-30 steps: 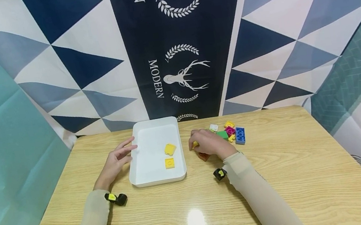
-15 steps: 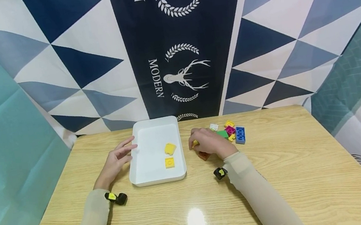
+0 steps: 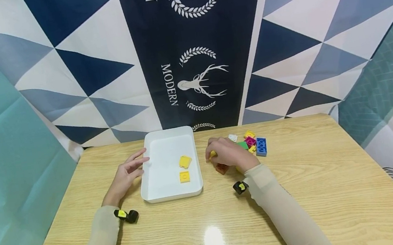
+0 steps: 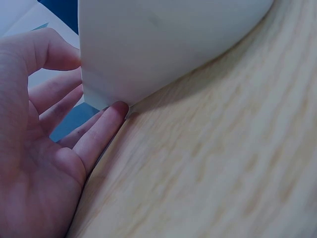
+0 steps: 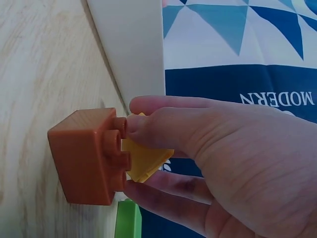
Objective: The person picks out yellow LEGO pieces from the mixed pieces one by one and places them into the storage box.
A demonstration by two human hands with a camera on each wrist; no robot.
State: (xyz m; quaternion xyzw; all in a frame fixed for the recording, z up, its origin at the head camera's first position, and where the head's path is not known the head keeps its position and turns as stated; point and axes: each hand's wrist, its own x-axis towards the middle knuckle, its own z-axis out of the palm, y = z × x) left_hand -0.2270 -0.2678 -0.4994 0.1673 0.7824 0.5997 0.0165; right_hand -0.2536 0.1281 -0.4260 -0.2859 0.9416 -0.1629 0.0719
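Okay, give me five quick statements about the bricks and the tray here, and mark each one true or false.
1. Two yellow pieces lie in the white tray. True.
2. The right hand's grip is on another yellow piece. True.
3. The blue brick lies inside the white tray. False: it is on the table, right of the tray.
4. The left hand's grip is on a brick. False: it holds no brick and touches the tray.
5. An orange-brown brick sits close to the right hand's grip. True.
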